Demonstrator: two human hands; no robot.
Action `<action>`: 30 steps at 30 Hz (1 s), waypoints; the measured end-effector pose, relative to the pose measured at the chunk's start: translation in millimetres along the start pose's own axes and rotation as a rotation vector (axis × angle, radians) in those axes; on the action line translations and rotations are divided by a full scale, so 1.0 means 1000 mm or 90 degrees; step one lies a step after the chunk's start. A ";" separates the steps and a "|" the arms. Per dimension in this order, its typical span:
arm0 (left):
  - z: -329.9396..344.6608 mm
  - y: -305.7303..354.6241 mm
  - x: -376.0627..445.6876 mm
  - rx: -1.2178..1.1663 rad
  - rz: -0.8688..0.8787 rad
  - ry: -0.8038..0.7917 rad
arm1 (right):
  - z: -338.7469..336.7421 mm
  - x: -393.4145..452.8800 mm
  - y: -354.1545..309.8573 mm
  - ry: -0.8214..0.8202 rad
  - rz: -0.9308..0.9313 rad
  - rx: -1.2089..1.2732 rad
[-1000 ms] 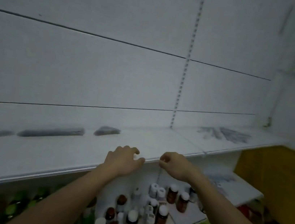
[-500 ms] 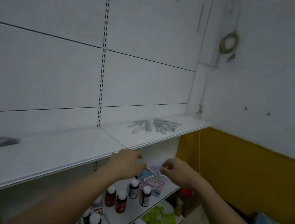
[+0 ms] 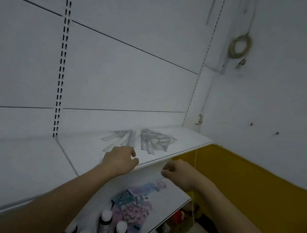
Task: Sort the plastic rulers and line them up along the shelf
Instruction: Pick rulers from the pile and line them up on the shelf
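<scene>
Reaching over the front of the white shelf (image 3: 188, 141), the left hand (image 3: 120, 160) hangs palm down with its fingers bent, and nothing shows in its hold. Fingertips sit just short of the nearest clear strip; whether they touch it cannot be told through the blur. Right hand (image 3: 177, 172) is lower and to the right, just off the shelf's front lip and below its level, fingers loosely curled toward the palm, nothing seen between them. Both forearms bare, coming up from the bottom of the view.

Plastic rulers (image 3: 139, 140): a loose scatter of clear pieces lying flat on the shelf, beyond the left hand, toward the right end of the board. They lie in two fans, one left and one right, overlapping and pointing at different angles. Not lined up. Markings too blurred to read.

Behind the shelf, a white back panel with a slotted upright (image 3: 62, 64) at left. On the lower shelf (image 3: 182, 203) under the hands: a heap of pastel packets (image 3: 134, 202), and nearer the camera several dark bottles (image 3: 105, 222) with white caps, standing upright. To the right, a white wall over a yellow band (image 3: 255, 199). A coil of cord (image 3: 240, 46) hangs high on that wall. A thin string (image 3: 193, 201) drops past the shelf's right end.
</scene>
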State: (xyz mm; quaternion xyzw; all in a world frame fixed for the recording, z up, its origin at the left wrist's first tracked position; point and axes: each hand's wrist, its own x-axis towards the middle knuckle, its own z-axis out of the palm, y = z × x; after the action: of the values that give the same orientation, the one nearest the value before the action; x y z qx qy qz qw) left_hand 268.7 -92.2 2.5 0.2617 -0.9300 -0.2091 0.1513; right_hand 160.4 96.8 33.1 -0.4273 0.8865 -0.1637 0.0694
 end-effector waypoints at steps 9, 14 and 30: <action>0.023 -0.014 0.109 -0.030 -0.075 0.039 | 0.000 0.121 0.041 -0.022 -0.058 0.058; 0.034 -0.030 0.160 -0.039 -0.137 0.090 | 0.005 0.198 0.055 -0.033 -0.141 0.095; 0.026 -0.077 0.251 0.102 -0.335 0.014 | -0.003 0.405 0.027 -0.265 -0.512 0.020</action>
State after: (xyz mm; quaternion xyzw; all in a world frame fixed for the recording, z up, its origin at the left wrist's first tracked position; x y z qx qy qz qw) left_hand 86.0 -282.3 -13.5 0.5074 -0.8421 -0.1640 0.0805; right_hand -113.1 -202.6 33.9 -0.7603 0.6146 -0.1016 0.1839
